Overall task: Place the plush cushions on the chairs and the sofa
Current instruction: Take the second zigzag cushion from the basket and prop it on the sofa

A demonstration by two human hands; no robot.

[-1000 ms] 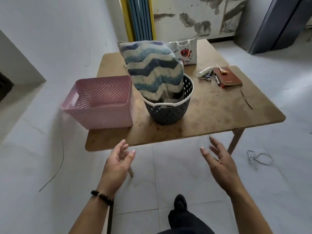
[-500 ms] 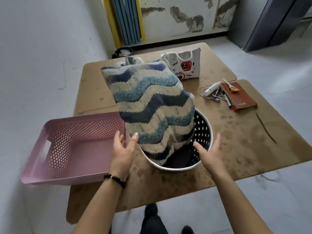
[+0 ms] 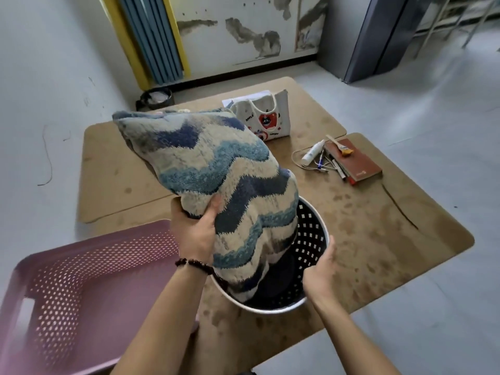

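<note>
Cushion (image 3: 216,185): plush, with zigzag bands of navy, light blue and cream. It is tilted, lower end inside the black basket (image 3: 315,234), upper end leaning toward 11 o'clock.
Left hand (image 3: 193,234): at the cushion's 8 o'clock edge, fingers curled behind it, thumb on the front, gripping.
Right hand (image 3: 319,269): at the cushion's 4 o'clock, by the black basket's rim, thumb up. Its fingers reach under the cushion and are hidden, so the grip cannot be told.
Pink basket (image 3: 81,280): 8 o'clock, cut off by the frame.
Table (image 3: 392,239): brown, stained.
Bag (image 3: 266,117), notebook (image 3: 357,165): 1 o'clock, far. Small items beside the notebook are indistinct.
</note>
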